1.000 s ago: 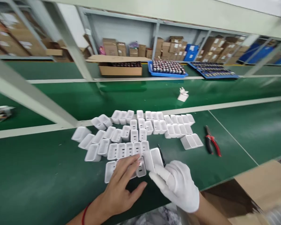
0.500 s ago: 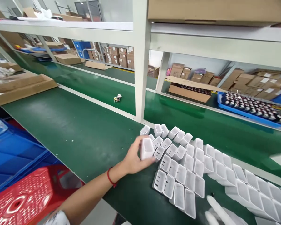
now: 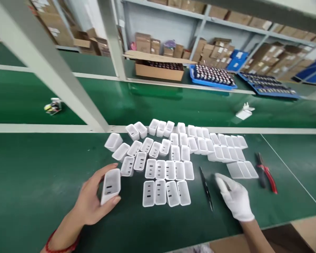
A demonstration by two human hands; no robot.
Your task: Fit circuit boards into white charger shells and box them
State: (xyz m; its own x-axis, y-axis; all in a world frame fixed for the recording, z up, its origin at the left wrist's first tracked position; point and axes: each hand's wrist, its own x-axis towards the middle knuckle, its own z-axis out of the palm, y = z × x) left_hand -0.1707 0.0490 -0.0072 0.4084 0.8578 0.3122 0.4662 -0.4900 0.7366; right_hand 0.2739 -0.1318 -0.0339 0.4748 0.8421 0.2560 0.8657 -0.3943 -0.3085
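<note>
My bare left hand, with a red cord at the wrist, is closed around a white open-topped plastic case above the green tabletop. Dark slots show inside that case. Beyond it and to its right stand several similar white cases in uneven rows, their openings facing up. My right hand wears a white glove and hovers close to the table with thumb and forefinger apart, nothing visible between them. Just left of it lies a pair of black tweezers.
Red-handled pliers lie to the right. A slanting shelf post rises behind the cases at the left. Across the green belt sit a white plug-like device, a carton and a blue tray of small parts.
My view has swung right, showing the tweezers, the pliers and more of the table. My left hand still holds the case, its opening now turned so the slots show. My gloved hand is more fully visible.
</note>
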